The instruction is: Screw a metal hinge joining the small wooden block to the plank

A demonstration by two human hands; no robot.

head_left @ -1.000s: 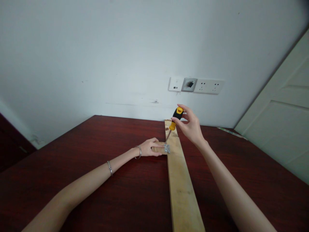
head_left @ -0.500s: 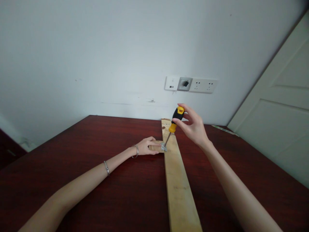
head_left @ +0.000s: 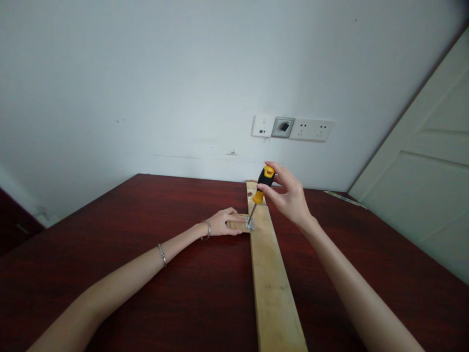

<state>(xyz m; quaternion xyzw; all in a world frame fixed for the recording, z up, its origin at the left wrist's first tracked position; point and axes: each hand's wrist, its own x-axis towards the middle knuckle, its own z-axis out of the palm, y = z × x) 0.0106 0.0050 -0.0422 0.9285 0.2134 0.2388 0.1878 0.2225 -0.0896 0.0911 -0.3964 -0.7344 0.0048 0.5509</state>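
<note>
My right hand (head_left: 287, 193) grips the black and yellow handle of a screwdriver (head_left: 266, 177), tilted with its shaft pointing down and left. The tip meets a small metal hinge (head_left: 249, 223), which lies across the joint between a short wooden block (head_left: 236, 225) and a long wooden plank (head_left: 273, 274). From the left, my left hand (head_left: 222, 222) wraps round the short block, one finger stretched toward the hinge. The screw under the tip is too small to make out.
Both wooden pieces lie on a dark red table (head_left: 176, 200) set against a white wall. Wall sockets (head_left: 311, 129) sit above its back edge, one with a black plug (head_left: 285, 127). A thin pale strip (head_left: 344, 199) lies at the back right, near a white panelled door (head_left: 421, 186).
The screwdriver has tilted a little, its handle shifting left and slightly down with my right hand. Its tip has moved slightly left on the hinge. My left hand keeps its place.
</note>
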